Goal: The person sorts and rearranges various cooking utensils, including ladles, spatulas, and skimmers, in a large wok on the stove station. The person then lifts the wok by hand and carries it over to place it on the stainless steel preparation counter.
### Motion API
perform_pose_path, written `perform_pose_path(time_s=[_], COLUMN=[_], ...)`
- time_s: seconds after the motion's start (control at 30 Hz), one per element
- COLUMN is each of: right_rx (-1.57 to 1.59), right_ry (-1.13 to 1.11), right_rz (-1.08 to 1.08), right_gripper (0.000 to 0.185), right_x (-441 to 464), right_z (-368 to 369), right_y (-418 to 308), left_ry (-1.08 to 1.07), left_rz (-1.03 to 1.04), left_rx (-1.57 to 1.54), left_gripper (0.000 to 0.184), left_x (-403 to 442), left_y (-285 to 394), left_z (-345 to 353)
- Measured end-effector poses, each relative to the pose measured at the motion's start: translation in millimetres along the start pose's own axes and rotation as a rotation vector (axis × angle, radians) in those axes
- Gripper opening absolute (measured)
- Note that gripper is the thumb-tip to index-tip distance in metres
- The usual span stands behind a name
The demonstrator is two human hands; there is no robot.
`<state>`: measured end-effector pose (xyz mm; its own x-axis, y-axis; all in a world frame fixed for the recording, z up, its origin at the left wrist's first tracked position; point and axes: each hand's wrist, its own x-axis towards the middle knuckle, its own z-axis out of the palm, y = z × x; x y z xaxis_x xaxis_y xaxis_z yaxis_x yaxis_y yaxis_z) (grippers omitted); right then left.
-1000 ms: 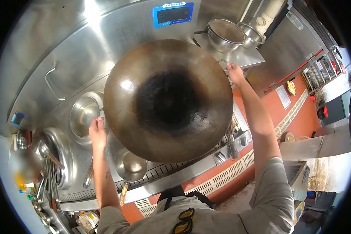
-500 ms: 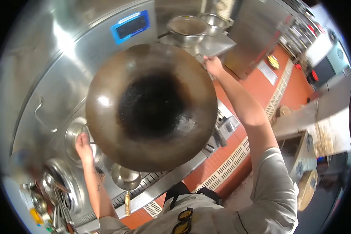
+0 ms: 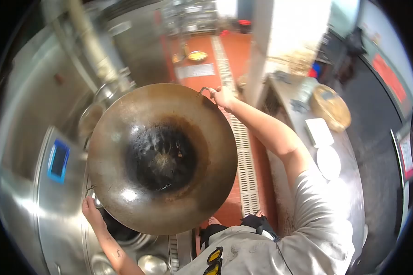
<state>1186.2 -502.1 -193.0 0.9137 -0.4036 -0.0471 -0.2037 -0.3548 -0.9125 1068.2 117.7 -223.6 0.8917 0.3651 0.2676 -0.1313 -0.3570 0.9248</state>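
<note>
A large round wok (image 3: 211, 151), brown with a blackened, shiny centre, is held up in front of my body with its inside facing me. My right hand (image 3: 223, 97) is closed on the small metal loop handle at its upper right rim. On the opposite side, at the lower left, my left hand (image 3: 92, 211) is closed at the other loop handle. Part of the stove, with a dark burner opening (image 3: 119, 228), shows beneath the wok's lower left edge.
A ladle-like metal bowl (image 3: 153, 265) sits on the stove at the bottom. To the right, a steel counter (image 3: 348, 183) bears a round wooden board (image 3: 330, 107), a white box (image 3: 320, 132) and a white plate (image 3: 328, 162). A floor drain grate (image 3: 245, 169) crosses the red floor.
My view has turned to the right, away from the stove wall and toward the aisle and counter. The wok has come along, still held in both hands.
</note>
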Motion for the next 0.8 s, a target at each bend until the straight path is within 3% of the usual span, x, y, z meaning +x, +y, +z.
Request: perform_pose_path(time_s=[0.13,0.23,0.37,0.4,0.5,0.57,0.63,0.7,0.8], right_rx=[0.032,-0.065,0.116,0.012,0.071,0.049,0.218,0.017,-0.039], right_ry=[0.286,0.451,0.715,0.867,0.955,1.149,1.254,1.387,1.538], right_rz=[0.011,0.136,0.186,0.213,0.255,0.26,0.379,0.427,0.55], right_gripper=[0.04,0.039,0.039,0.037,0.036,0.037,0.038,0.038,0.038], right_x=[-29.9,-91.5,-207.7,-239.1,-327.4,-394.0,-458.2,-514.0,-591.9], right_z=[-158.9,-286.6,-435.6,-468.3,-573.6,-613.7,-642.8,-674.5,-698.6], right_y=[91.0,141.6,199.5,209.7,270.7,283.6,284.7,310.8,332.7], left_ry=[-0.225,-0.453,-0.699,-0.769,-0.939,-1.08,-1.234,-1.443,-1.552], left_rz=[0.091,0.199,0.294,0.316,0.334,0.314,0.316,0.281,0.361], left_rx=[-0.014,-0.142,-0.206,-0.224,-0.301,-0.36,-0.366,-0.388,-0.38], left_gripper=[0.028,0.028,0.026,0.025,0.023,0.021,0.02,0.02,0.024], left_x=[10.8,0.5,-68.9,-87.4,-178.5,-232.3,-288.5,-342.7,-449.1], left_y=[55.6,93.1,168.6,185.2,248.4,281.8,313.7,341.3,385.9], left_z=[129.9,247.3,405.1,446.1,551.9,622.5,689.3,753.3,821.5])
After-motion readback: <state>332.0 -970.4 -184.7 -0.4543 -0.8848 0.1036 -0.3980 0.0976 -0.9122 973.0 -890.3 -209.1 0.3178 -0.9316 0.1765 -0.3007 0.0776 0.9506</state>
